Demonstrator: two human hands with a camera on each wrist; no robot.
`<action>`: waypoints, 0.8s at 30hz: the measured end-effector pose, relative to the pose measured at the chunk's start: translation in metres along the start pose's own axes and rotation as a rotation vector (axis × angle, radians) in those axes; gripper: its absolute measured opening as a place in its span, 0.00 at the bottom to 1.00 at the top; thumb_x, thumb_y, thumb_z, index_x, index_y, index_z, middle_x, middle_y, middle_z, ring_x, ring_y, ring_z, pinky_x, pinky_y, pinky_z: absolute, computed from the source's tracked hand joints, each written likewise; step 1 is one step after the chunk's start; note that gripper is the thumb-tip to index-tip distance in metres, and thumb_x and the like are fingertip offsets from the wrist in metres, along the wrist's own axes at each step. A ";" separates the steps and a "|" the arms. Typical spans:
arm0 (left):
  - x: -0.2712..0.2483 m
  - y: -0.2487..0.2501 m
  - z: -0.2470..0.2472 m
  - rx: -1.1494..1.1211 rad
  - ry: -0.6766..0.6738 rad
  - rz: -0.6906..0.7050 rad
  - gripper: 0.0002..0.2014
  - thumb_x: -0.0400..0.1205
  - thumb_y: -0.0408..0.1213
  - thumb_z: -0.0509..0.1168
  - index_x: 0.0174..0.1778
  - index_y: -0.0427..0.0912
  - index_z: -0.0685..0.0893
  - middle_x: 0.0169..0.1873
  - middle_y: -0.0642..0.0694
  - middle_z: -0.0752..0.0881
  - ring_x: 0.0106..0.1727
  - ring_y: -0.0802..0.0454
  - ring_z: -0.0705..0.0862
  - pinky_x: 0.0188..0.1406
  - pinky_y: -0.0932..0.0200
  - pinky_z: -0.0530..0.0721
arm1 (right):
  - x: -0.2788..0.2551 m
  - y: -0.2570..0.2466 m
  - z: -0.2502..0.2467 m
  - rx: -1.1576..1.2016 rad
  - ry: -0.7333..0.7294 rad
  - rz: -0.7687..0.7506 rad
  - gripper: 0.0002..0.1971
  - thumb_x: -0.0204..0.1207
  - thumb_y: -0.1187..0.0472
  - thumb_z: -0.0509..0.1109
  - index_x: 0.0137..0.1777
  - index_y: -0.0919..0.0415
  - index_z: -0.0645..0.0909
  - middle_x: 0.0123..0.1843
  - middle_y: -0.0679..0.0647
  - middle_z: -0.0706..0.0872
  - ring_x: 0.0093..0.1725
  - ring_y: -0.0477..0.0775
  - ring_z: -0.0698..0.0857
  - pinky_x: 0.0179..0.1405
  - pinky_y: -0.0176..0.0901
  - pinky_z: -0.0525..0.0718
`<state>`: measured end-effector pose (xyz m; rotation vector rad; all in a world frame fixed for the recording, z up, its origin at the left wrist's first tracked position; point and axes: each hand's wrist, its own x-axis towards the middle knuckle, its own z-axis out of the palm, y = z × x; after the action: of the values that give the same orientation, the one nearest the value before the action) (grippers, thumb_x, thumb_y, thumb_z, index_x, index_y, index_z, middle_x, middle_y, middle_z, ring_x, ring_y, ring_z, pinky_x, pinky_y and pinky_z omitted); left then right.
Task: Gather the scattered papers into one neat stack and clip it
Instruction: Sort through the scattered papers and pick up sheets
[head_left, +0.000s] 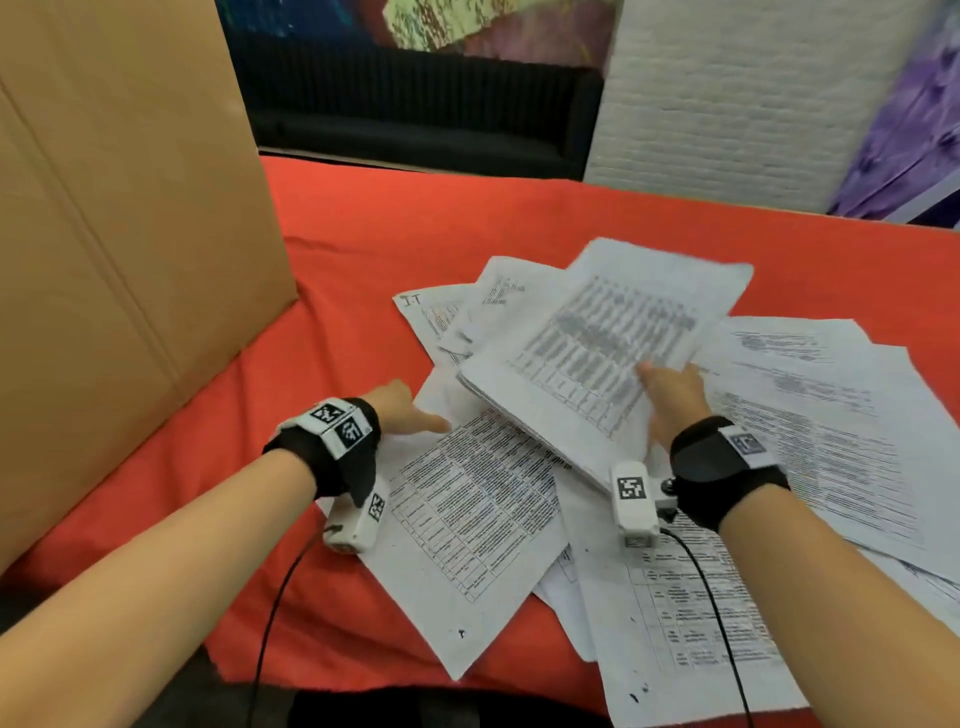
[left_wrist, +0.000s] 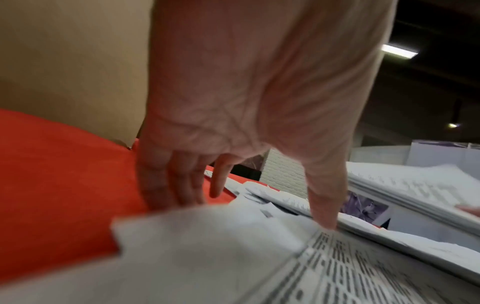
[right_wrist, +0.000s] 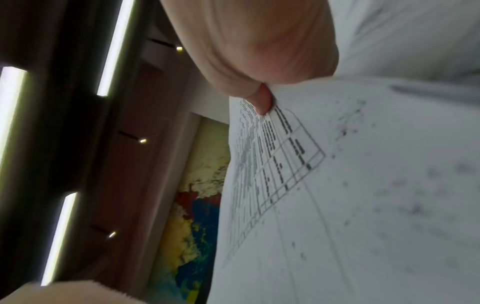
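Papers, white printed sheets (head_left: 810, 415), lie mostly scattered across the red-covered bench (head_left: 363, 249) in the head view; the right hand (head_left: 675, 400) lifts a partial stack of table-printed pages (head_left: 597, 353), and no clip is visible. In the left wrist view, the left hand (left_wrist: 246, 102) spreads straight fingers (left_wrist: 166, 179) onto a loose sheet (left_wrist: 207, 236). In the right wrist view, fingers (right_wrist: 262, 100) pinch the stack's edge. Most gathering, squaring and clipping remain.
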<state>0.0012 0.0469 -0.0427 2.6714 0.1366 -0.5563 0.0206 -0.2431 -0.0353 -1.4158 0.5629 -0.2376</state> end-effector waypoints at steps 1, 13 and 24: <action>0.004 -0.002 0.003 -0.012 -0.029 0.019 0.30 0.73 0.56 0.71 0.60 0.34 0.79 0.52 0.41 0.83 0.49 0.45 0.82 0.35 0.61 0.76 | 0.008 0.011 -0.007 -0.025 0.025 0.063 0.24 0.79 0.67 0.68 0.75 0.66 0.71 0.67 0.60 0.82 0.66 0.63 0.81 0.70 0.60 0.78; -0.033 0.001 -0.099 -0.061 0.608 0.342 0.07 0.74 0.33 0.73 0.45 0.34 0.87 0.44 0.36 0.88 0.45 0.43 0.84 0.43 0.57 0.75 | 0.037 0.042 -0.046 -0.210 -0.081 0.253 0.22 0.85 0.61 0.61 0.76 0.69 0.70 0.65 0.61 0.81 0.71 0.67 0.78 0.74 0.61 0.75; -0.081 -0.031 -0.209 -0.695 1.151 0.446 0.08 0.72 0.44 0.64 0.27 0.53 0.76 0.29 0.49 0.78 0.27 0.59 0.75 0.28 0.56 0.74 | 0.001 0.027 -0.008 -0.392 -0.303 0.064 0.18 0.80 0.70 0.66 0.68 0.76 0.75 0.46 0.61 0.80 0.45 0.59 0.80 0.51 0.51 0.80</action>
<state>-0.0025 0.1599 0.1534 1.9009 0.0298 1.0076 0.0130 -0.2459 -0.0621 -1.7696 0.4151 0.1478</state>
